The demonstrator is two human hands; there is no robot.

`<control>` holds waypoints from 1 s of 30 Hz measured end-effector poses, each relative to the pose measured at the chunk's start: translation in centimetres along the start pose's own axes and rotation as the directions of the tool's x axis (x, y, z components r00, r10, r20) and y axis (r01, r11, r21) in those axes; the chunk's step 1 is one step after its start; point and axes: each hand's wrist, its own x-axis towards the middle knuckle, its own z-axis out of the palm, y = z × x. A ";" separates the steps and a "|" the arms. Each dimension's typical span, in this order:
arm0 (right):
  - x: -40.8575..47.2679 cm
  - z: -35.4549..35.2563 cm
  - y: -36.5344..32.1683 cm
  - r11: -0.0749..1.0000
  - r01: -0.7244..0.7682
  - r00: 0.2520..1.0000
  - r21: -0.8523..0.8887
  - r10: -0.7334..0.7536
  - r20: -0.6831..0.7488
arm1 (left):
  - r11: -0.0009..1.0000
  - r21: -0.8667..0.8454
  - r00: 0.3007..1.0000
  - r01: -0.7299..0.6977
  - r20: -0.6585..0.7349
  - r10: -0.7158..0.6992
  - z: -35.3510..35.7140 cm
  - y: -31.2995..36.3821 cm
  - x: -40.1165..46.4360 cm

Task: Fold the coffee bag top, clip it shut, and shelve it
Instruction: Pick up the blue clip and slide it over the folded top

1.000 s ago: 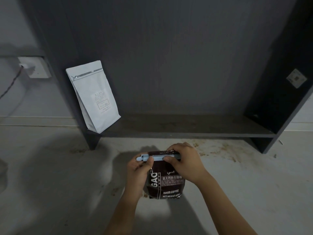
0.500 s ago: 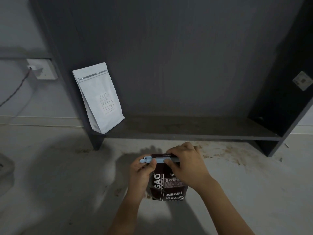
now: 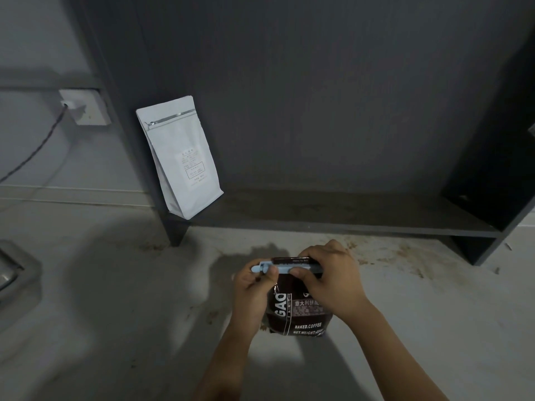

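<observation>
A dark brown coffee bag with white lettering stands on the grey floor in front of me. A light blue bar clip lies across its folded top. My left hand pinches the clip's left end with thumb and fingers. Over the clip's right part and the bag's upper right corner sits my right hand, pressing down. The dark low shelf runs just beyond the bag.
A white coffee bag leans upright at the shelf's left end against the side panel. A wall socket with a cable is on the left wall. A metal object sits at the far left. Brown stains mark the floor near the shelf.
Both hands stay on the clip and bag top with little motion. The view has shifted slightly, so the shelf and white bag appear further right.
</observation>
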 end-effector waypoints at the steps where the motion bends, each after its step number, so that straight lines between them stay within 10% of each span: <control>1: 0.0 0.0 0.0 1.000 0.000 1.000 0.001 0.000 -0.002 | 1.000 -0.009 1.000 0.003 -0.008 -0.004 0.0 -0.1 0.1; 15: 0.0 0.3 0.0 0.999 0.036 0.998 -0.021 -0.037 -0.053 | 0.999 0.051 0.998 -0.010 -0.066 0.013 0.1 -0.1 0.1; 21: -1.5 -1.3 2.0 0.733 -0.259 0.952 0.629 0.305 0.036 | 0.992 0.127 0.999 0.008 -0.053 -0.001 -0.6 -0.2 0.4; 25: -3.2 -0.8 4.1 0.745 -0.368 0.925 0.556 0.235 0.298 | 0.995 0.083 0.997 0.051 0.046 -0.055 -0.6 0.5 0.4; 30: -3.7 0.8 4.1 0.708 -0.393 0.913 0.587 0.377 0.156 | 0.931 0.335 0.930 0.148 0.272 -0.246 -1.3 0.4 0.2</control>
